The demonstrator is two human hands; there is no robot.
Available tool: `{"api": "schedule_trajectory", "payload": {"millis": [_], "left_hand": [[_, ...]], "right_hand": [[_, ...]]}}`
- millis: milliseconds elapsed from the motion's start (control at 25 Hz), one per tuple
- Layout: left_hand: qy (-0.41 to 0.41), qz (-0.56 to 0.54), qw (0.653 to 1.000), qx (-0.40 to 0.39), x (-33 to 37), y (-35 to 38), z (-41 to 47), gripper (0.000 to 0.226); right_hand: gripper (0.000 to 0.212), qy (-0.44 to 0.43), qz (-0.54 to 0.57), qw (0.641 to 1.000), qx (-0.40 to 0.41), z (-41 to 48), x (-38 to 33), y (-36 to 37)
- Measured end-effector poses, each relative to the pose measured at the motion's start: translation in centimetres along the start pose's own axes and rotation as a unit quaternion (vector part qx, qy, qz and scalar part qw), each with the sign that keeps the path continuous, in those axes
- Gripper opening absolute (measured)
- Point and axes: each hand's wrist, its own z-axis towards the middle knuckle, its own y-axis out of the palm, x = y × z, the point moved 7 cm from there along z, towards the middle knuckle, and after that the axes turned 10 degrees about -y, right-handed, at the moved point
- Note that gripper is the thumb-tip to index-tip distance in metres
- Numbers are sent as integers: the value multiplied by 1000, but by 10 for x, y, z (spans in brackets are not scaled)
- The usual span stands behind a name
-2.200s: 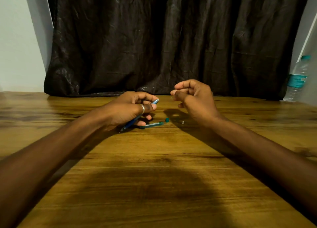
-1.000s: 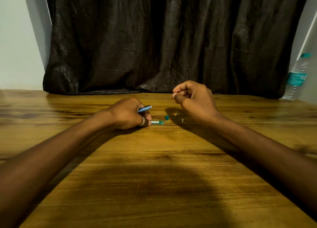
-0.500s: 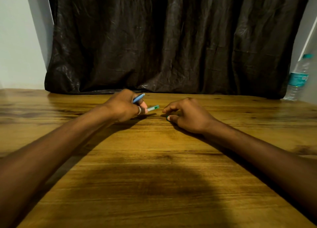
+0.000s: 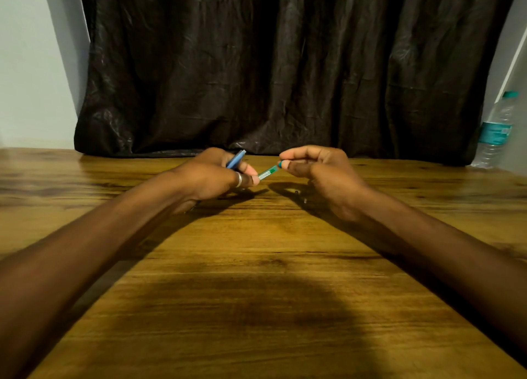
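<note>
Left hand grips a blue plastic pen barrel and slim green plastic tube; right hand, pinching a tiny teal cap at that tube's tip, should press straight along it.

blue pen mostly buried in our left hand, green tube's ends pinched out of sight, tiny bits under our right hand unreadable

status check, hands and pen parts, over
Left hand grips blue barrel and green tube. Right hand pinches teal cap at tube's end. Nothing in the way.
</note>
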Motion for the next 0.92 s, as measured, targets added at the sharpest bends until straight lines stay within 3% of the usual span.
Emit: {"api": "schedule_trajectory", "payload": {"millis": [520,920], "left_hand": [[-17,-49,998,-27,-5,1,3,3],[18,14,1000,-22,3,3,-3,5]], "right_hand": [[18,-12,-22,1000,-4,1,-2,-1],[16,-22,-78,996,-49,0,-10,2]]}}
